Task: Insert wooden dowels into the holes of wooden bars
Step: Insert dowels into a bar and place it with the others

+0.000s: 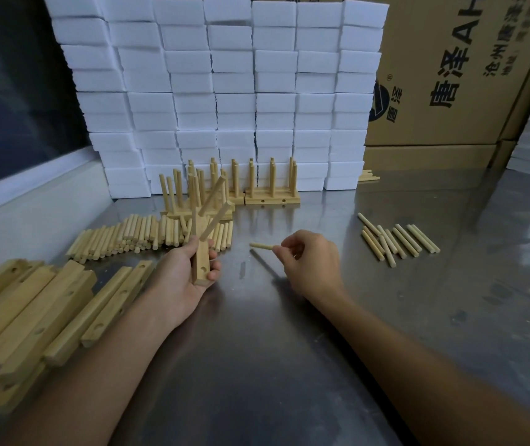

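My left hand point(189, 275) grips a wooden bar point(201, 262) held roughly upright over the steel table. Two dowels point(213, 196) stick out of the bar's upper part, slanting up to the right, and an empty hole shows near its lower end. To its right, my right hand point(310, 262) pinches a single dowel point(260, 245) that points left toward the bar, a short gap away. A long pile of loose dowels point(135, 235) lies behind my left hand. Several more dowels point(399, 241) lie on the right.
Unfilled bars point(32, 310) are stacked at the left front. Finished bars with upright dowels point(271, 188) stand at the back, before a wall of white foam blocks point(225, 91). Cardboard boxes point(450, 75) rise at the right rear. The steel table point(289, 349) stretches in front.
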Demonstrator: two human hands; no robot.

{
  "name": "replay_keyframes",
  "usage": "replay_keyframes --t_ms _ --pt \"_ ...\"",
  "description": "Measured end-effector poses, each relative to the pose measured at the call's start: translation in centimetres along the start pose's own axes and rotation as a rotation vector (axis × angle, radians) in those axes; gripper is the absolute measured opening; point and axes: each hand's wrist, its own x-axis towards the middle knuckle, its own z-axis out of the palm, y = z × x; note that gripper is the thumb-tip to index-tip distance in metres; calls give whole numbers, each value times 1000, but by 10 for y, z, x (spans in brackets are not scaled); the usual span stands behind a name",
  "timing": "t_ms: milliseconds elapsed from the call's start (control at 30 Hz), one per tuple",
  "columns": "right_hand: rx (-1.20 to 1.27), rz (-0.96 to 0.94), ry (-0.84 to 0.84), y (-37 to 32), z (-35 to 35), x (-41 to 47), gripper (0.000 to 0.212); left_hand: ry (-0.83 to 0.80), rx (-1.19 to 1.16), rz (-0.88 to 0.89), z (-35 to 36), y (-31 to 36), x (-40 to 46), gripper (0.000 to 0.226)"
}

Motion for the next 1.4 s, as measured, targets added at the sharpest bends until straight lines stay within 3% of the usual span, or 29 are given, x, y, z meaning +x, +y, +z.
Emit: replay_keyframes --t_ms 333,833,1200,1400 --pt "499 249 18 4 -5 6 11 3 6 5 0 0 0 33" --pt "544 203 46 0 -7 2 11 9 -1 -4 -1 0 1 33" --pt "1088 475 -84 -16 -16 7 11 -3 -3 -3 -2 0 2 34" --pt "967 456 -121 -21 -17 2 14 -1 -7 -4 -2 0 1 33"
